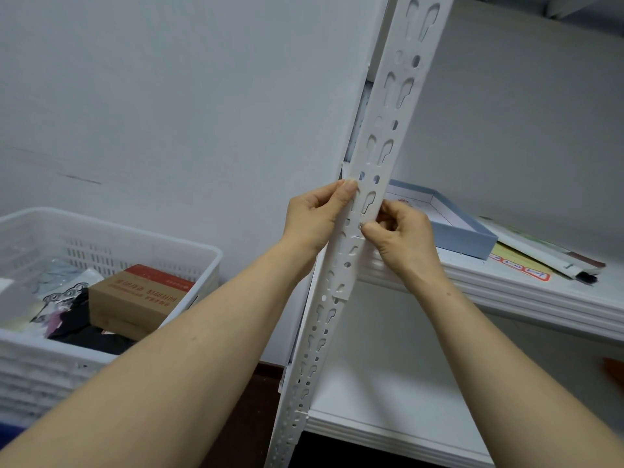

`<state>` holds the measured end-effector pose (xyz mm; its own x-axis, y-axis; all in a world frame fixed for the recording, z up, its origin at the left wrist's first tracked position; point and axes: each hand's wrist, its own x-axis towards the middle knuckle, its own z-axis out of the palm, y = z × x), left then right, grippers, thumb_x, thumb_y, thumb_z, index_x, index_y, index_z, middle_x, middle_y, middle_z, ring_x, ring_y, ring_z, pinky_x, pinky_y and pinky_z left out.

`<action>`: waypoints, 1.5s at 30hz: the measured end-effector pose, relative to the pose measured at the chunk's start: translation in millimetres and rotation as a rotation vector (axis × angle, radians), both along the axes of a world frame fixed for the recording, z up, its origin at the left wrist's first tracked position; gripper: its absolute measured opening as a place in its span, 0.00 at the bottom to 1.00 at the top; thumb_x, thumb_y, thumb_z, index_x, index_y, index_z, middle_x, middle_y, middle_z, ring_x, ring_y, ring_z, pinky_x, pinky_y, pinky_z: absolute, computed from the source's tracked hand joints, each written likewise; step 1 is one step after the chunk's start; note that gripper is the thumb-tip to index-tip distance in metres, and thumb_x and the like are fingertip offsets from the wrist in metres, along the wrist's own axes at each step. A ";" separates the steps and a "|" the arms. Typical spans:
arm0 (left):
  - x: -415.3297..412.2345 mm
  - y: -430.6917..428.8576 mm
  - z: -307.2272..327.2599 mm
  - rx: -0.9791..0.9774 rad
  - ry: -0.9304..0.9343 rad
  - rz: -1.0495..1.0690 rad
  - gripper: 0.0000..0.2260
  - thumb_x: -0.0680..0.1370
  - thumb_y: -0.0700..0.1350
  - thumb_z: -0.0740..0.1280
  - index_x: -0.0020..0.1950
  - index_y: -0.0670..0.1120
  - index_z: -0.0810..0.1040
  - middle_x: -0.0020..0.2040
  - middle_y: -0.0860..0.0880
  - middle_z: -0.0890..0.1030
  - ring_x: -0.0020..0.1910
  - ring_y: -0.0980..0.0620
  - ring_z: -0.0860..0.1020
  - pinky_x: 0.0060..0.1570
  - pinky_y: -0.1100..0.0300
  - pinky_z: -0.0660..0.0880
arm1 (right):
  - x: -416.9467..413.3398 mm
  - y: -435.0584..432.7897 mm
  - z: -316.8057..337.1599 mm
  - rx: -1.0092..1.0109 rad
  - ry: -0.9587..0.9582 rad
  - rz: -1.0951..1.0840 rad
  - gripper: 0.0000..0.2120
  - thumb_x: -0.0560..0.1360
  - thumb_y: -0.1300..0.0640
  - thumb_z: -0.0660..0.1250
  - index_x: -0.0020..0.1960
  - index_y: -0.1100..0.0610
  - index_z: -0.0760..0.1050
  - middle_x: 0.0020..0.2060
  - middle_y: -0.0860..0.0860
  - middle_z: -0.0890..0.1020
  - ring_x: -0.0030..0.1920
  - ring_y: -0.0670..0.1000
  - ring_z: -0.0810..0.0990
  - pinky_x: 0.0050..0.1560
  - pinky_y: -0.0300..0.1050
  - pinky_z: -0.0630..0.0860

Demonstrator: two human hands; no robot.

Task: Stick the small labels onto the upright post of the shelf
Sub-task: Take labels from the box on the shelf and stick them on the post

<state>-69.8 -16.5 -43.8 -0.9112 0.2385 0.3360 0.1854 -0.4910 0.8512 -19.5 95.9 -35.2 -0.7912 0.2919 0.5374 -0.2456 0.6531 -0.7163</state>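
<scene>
The white upright post of the shelf runs from top right down to bottom centre, pierced with keyhole slots. My left hand grips its left edge, thumb pressed flat on the post's face. My right hand touches the post's right edge, thumb and forefinger pinched together on the metal; a small white label cannot be made out between them. A pale rectangular patch, possibly a stuck label, covers the post just below my hands.
A white slatted basket at left holds a brown cardboard box and dark packets. On the white shelf board at right lie a blue-grey shallow box and papers. Below is a second shelf board.
</scene>
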 end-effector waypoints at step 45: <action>75.4 15.7 1.2 -0.035 -0.222 -0.294 0.11 0.79 0.42 0.64 0.42 0.39 0.81 0.27 0.50 0.75 0.26 0.56 0.71 0.29 0.67 0.68 | 60.6 22.3 -14.5 -0.599 0.201 0.241 0.13 0.69 0.52 0.68 0.38 0.63 0.80 0.30 0.56 0.81 0.29 0.49 0.77 0.35 0.39 0.77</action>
<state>5.6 -0.7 -42.6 -0.8519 0.5086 0.1249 -0.1504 -0.4660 0.8719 41.1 118.2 -49.7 -0.7734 0.4129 0.4810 -0.5009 0.0672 -0.8629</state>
